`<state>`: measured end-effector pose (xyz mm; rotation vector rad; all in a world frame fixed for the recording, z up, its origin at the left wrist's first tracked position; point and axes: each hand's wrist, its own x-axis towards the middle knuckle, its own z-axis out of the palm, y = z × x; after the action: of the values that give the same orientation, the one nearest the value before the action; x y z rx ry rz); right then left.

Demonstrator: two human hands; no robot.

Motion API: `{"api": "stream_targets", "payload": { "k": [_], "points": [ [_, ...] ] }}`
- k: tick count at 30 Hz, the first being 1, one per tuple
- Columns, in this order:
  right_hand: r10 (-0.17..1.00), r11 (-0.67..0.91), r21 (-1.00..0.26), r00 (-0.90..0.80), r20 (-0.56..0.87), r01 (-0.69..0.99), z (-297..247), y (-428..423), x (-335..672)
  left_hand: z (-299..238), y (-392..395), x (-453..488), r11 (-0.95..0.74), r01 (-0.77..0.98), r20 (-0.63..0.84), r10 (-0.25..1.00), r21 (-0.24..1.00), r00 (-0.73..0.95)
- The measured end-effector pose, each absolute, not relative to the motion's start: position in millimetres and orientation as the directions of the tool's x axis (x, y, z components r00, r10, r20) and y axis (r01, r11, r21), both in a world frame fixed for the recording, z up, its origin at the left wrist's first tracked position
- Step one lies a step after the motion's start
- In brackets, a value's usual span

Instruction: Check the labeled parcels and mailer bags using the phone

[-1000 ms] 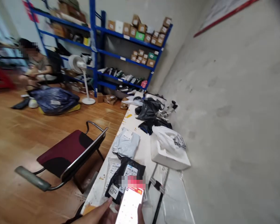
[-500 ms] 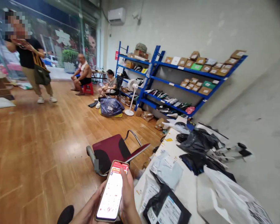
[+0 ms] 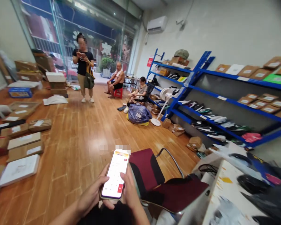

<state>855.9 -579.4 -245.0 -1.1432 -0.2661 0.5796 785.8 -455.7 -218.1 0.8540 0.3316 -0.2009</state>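
A smartphone (image 3: 114, 175) with a lit, mostly white screen is held upright low in the middle of the head view. My left hand (image 3: 93, 190) wraps its left side, the thumb at the screen's edge. Around its right side is my right hand (image 3: 130, 187), with the thumb over the lower right of the screen. A keypad-like layout and a red button show on the screen; the text is too small to read. Just beyond the phone, to the right, stands a dark red and black chair (image 3: 147, 165).
Parcels (image 3: 25, 150) line the floor at left. Blue shelves (image 3: 217, 93) with packages run along the right wall, a white fan (image 3: 162, 106) before them. A cluttered white table (image 3: 215, 200) is at lower right. A standing person (image 3: 83, 65) and two seated people are further back.
The view has swung left, bringing the floor parcels into sight. The phone's screen shows a different page. My left thumb now rests at the screen's edge, and the right thumb sits lower.
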Motion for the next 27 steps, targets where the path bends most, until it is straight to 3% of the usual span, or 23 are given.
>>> {"api": "stream_targets", "payload": {
  "k": [9, 17, 27],
  "points": [
    [0.662, 0.107, -0.958, 0.738, -0.132, -0.267, -234.1, -507.3, 920.3, -228.0, -386.1, 840.2, 0.766, 0.222, -0.352, 0.006, 0.603, 0.936],
    [0.8, 0.181, -0.927, 0.597, -0.055, -0.328, -241.3, -451.3, 1033.9, -214.9, -348.9, 942.3, 0.638, 0.154, -0.409, 0.275, 0.754, 0.87],
    [0.833, 0.169, -0.917, 0.549, -0.063, -0.361, -248.9, -411.8, 1156.5, -235.3, -314.0, 1055.2, 0.703, 0.087, -0.371, 0.261, 0.706, 0.891]
  ]
}}
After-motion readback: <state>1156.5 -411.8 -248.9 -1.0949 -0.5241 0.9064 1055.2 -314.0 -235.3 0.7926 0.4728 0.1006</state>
